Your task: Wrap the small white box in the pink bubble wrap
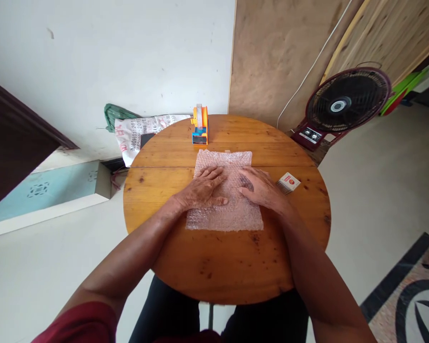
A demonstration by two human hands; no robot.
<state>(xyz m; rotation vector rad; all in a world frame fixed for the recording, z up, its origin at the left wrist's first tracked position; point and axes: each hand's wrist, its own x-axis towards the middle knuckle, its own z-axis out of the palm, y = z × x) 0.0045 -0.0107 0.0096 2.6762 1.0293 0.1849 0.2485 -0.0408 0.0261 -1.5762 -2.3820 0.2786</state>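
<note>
We are pressing both hands flat on a sheet of bubble wrap point(223, 195) that is lying in the middle of the round wooden tabletop point(186, 257). Our left hand point(203, 188) is resting palm down on the sheet's left half, fingers spread and pointing toward the far edge, thumb stretching out to the right. Our right hand point(259, 188) is lying palm down on the right half, fingers spread and angling toward the left hand, so the fingertips of the two are sitting near each other over the middle of the sheet. Neither hand is pinching or gripping anything.

A small box point(288, 183) is lying on the tabletop just to the right of our right hand, apart from the wrap. A tape dispenser point(200, 125) is standing at the far edge of the tabletop, just beyond the sheet. Behind the tabletop a printed sack point(143, 133) is leaning against the wall, and a fan point(343, 107) is standing on the floor to the right.
</note>
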